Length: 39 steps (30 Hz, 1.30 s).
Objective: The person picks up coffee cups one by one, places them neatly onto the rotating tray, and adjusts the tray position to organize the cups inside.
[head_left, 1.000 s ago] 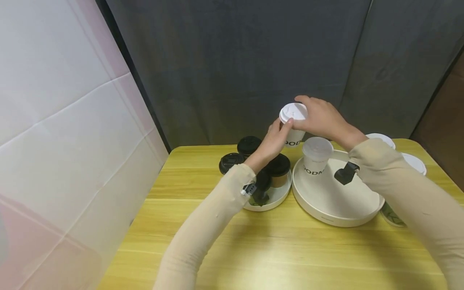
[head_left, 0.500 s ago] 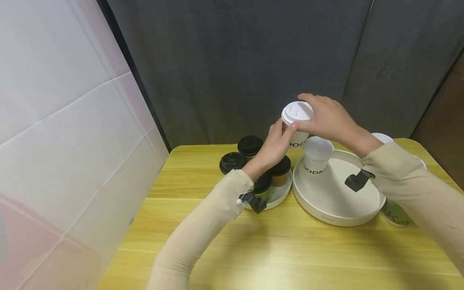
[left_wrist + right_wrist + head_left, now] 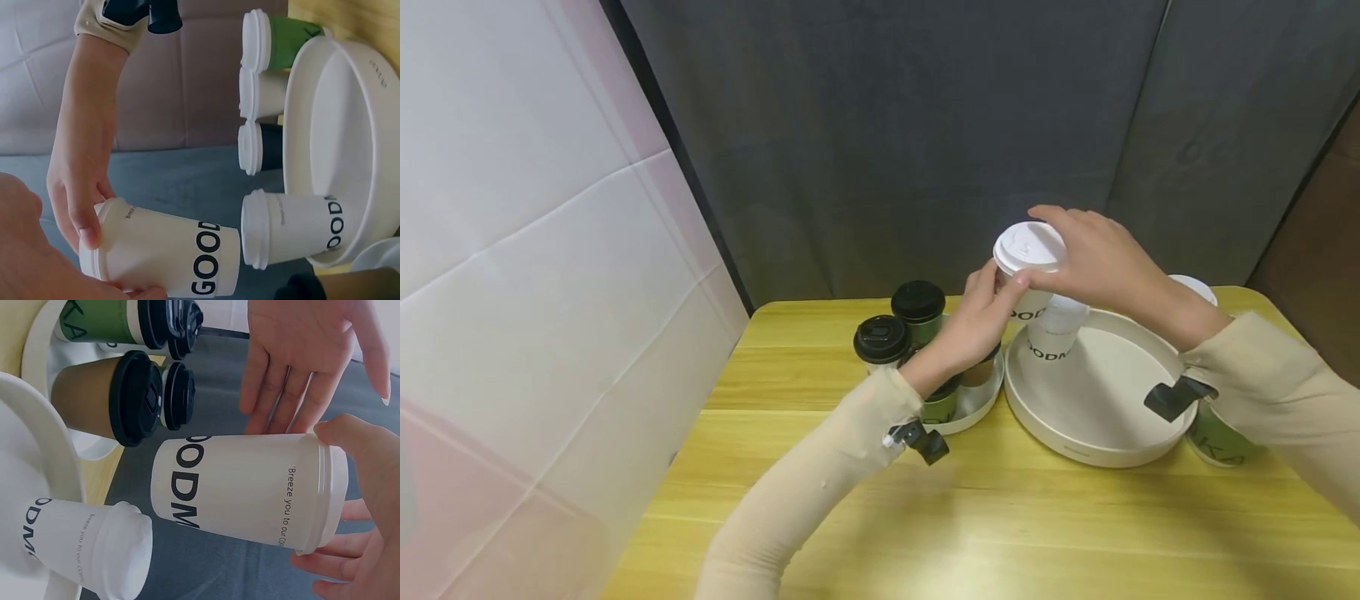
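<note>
My right hand (image 3: 1101, 254) grips a white paper cup (image 3: 244, 487) near its white lid (image 3: 1028, 247), thumb on one side and fingers on the other. It is held up, and its side bears black lettering. My left hand (image 3: 300, 356) has its fingers straight, with the fingertips right at the cup's side and the thumb spread away. A second lidded white cup (image 3: 1051, 342) with the same lettering stands on the large round tray (image 3: 1105, 417). The held cup's base overlaps its lid in the head view; in the left wrist view (image 3: 159, 250) the held cup's base is close beside that lid.
Left of the large tray, a smaller round tray (image 3: 981, 412) carries several black-lidded cups, one of them brown (image 3: 87, 397). Green (image 3: 290, 42), white (image 3: 272, 94) and dark (image 3: 271, 147) cups with white lids stand by the large tray's right side. A dark curtain (image 3: 887, 150) hangs behind the table.
Both hands and the held cup have shifted right, and lately a little downward, bringing the cup in front of the standing one. My right forearm has swung outward to the right.
</note>
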### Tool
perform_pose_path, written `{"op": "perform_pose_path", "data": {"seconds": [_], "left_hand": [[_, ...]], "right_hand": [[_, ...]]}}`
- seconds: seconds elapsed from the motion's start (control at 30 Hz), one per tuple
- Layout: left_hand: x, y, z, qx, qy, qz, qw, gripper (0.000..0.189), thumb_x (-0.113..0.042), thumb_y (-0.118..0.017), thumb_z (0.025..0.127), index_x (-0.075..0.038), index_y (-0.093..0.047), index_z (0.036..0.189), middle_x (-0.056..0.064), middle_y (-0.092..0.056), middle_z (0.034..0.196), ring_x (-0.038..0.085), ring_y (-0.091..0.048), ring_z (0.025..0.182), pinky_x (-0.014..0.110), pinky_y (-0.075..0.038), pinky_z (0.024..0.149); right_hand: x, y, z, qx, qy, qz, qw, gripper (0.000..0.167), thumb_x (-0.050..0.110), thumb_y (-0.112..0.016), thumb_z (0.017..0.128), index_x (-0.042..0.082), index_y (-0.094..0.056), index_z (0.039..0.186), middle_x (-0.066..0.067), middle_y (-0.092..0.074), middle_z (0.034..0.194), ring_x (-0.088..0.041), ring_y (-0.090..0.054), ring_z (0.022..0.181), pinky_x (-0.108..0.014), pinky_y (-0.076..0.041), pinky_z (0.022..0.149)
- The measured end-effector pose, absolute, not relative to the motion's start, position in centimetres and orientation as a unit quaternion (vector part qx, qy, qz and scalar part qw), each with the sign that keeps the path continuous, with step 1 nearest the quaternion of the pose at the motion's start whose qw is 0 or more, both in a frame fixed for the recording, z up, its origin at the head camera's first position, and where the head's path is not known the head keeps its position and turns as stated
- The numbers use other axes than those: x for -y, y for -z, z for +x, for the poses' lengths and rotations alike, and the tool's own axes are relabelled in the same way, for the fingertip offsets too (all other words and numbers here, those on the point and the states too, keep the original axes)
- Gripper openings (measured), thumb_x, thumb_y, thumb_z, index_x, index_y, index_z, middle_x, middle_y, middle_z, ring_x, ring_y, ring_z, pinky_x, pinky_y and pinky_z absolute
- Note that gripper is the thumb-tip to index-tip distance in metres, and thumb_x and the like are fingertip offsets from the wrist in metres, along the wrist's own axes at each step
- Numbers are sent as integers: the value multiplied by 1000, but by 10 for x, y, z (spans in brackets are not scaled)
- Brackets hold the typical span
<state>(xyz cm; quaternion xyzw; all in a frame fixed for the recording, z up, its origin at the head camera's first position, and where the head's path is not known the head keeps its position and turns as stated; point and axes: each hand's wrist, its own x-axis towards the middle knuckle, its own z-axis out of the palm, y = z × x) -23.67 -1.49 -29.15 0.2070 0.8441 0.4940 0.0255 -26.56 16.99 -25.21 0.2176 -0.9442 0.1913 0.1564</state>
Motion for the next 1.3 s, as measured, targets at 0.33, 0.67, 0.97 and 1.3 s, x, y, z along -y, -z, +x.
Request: {"op": "perform_pose_path", "data": {"seconds": [0.33,0.67,0.97,1.3], "left_hand": [[10,299,-212,-852,-469,226,55,69,-51,-33,104,-14,-15,159,16,-28,158,27,-36,145,48,-34,120],[8,320,-192,-836,-479,250,90,67,-48,-38,104,-17,-15,160,11,-25,160,18,-41,140,29,-43,112],[5,348,-182,-834,-478,260,95,66,-45,-40,104,-18,-14,159,11,-25,160,23,-45,139,24,-45,109],[4,369,-176,-836,-473,256,104,67,-46,-42,103,-15,-19,158,12,-30,159,24,-48,135,25,-46,106]], "right_hand": [[-185,262,-238,949,-184,210,149,78,46,-76,82,13,-46,146,-22,-61,131,-39,-57,111,-56,-48,85],[-197,290,-217,938,-193,228,174,77,38,-83,76,9,-52,140,-18,-65,126,-36,-61,106,-52,-51,82],[-200,319,-206,930,-194,244,195,76,36,-85,75,4,-54,137,-19,-67,124,-37,-64,104,-53,-54,81],[-203,346,-201,932,-192,236,196,78,38,-84,75,4,-53,138,-22,-66,126,-40,-62,111,-56,-52,88]]}}
